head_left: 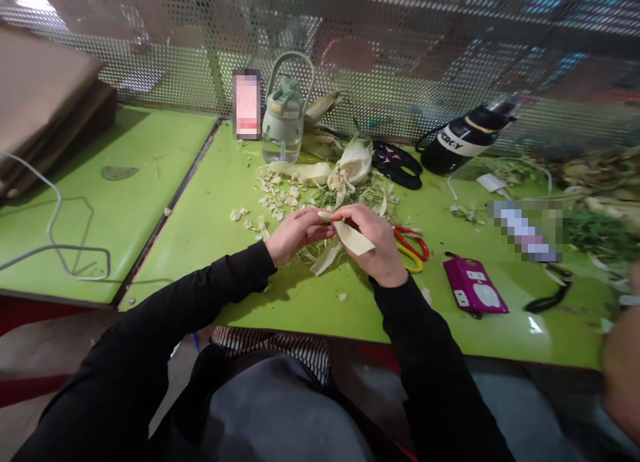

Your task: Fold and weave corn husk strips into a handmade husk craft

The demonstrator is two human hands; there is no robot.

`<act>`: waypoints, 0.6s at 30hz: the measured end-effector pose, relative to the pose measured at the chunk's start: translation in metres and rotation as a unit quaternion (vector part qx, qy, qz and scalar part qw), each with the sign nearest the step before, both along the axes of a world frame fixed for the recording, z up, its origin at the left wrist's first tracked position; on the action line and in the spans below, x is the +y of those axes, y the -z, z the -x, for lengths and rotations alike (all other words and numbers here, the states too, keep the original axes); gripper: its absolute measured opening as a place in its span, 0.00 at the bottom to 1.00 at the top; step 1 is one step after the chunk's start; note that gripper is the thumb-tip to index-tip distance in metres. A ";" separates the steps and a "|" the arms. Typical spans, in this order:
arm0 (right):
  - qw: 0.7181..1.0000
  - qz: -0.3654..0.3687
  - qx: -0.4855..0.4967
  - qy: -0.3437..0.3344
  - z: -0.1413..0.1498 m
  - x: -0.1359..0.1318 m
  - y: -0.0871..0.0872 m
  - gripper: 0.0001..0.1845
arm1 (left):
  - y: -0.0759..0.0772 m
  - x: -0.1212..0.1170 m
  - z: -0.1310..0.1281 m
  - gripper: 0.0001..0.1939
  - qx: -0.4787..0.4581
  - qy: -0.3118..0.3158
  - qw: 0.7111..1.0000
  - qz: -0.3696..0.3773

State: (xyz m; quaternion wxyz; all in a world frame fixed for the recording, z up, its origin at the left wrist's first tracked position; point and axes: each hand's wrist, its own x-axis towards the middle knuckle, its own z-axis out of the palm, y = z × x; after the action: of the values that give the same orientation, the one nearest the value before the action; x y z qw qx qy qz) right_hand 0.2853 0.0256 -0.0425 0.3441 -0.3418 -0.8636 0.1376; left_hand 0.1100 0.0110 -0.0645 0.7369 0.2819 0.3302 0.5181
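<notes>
"how are the hands gripping?"
"left hand (298,235) and right hand (379,242) are meeting, nearly closed, pinching a pale husk strip (356,239)."
"where is it lying?"
"it is trailing from the pinch toward four o'clock, scraps (281,197) lying toward eleven."

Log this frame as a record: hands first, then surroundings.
Left hand: fingertips at the pale strip; grip unclear
Right hand: pinching the same strip
Scraps: scattered beyond the hands
Right side: scissors, purple case
Far side: green bottle, black bottle
Surface: green table
</notes>
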 end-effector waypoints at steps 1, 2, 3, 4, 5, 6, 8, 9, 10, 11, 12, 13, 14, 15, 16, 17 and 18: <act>1.000 0.003 -0.003 -0.006 -0.001 0.001 -0.001 0.05 | 0.000 0.000 0.000 0.05 -0.003 0.003 1.000 -0.004; 1.000 0.007 -0.007 -0.013 -0.001 0.001 -0.001 0.04 | 0.001 0.000 0.000 0.06 -0.004 0.005 1.000 -0.006; 1.000 0.014 -0.009 -0.018 -0.002 0.002 -0.002 0.04 | 0.002 0.001 0.000 0.06 -0.003 0.006 1.000 -0.005; 1.000 0.022 -0.009 -0.020 -0.002 0.002 -0.003 0.03 | 0.002 0.001 0.000 0.05 -0.001 0.005 1.000 -0.002; 0.999 0.036 -0.003 -0.017 -0.002 0.003 -0.003 0.03 | 0.003 0.001 0.001 0.03 0.000 0.004 1.000 0.001; 0.998 0.058 0.010 -0.010 -0.003 0.003 -0.004 0.04 | 0.004 0.001 0.001 0.02 0.000 0.004 1.000 0.003; 0.992 0.117 0.055 0.012 -0.003 0.004 -0.005 0.06 | 0.004 0.001 0.002 0.05 0.002 0.008 1.000 0.000; 0.985 0.149 0.079 0.024 -0.002 0.004 -0.005 0.07 | 0.004 0.001 0.002 0.06 0.003 0.010 1.000 -0.003; 0.979 0.175 0.099 0.036 -0.002 0.004 -0.005 0.08 | 0.004 0.001 0.002 0.06 0.006 0.012 1.000 -0.005; 0.973 0.193 0.115 0.049 -0.002 0.005 -0.005 0.09 | 0.004 0.001 0.002 0.06 0.008 0.014 1.000 -0.007; 0.969 0.204 0.123 0.062 -0.001 0.006 -0.005 0.09 | 0.004 0.001 0.002 0.06 0.010 0.016 1.000 -0.008; 0.967 0.207 0.126 0.074 -0.001 0.006 -0.004 0.10 | 0.004 0.001 0.002 0.06 0.013 0.017 1.000 -0.010; 0.966 0.209 0.125 0.083 0.000 0.007 -0.004 0.11 | 0.005 0.002 0.002 0.06 0.016 0.016 1.000 -0.013; 0.966 0.209 0.119 0.090 0.001 0.007 -0.003 0.12 | 0.005 0.002 0.003 0.06 0.021 0.015 1.000 -0.016; 0.967 0.209 0.113 0.096 0.002 0.007 -0.001 0.12 | 0.006 0.003 0.003 0.07 0.029 0.011 0.999 -0.020; 0.966 0.211 0.107 0.100 0.004 0.007 0.000 0.13 | 0.006 0.003 0.003 0.07 0.039 0.003 0.999 -0.027; 0.965 0.220 0.103 0.098 0.005 0.007 0.002 0.14 | 0.007 0.004 0.004 0.07 0.050 -0.008 0.998 -0.037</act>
State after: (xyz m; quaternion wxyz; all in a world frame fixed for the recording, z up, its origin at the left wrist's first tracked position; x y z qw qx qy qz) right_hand 0.2800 0.0326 -0.0447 0.3595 -0.4762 -0.7342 0.3241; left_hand 0.1059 0.0149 -0.0716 0.7042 0.3319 0.3497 0.5213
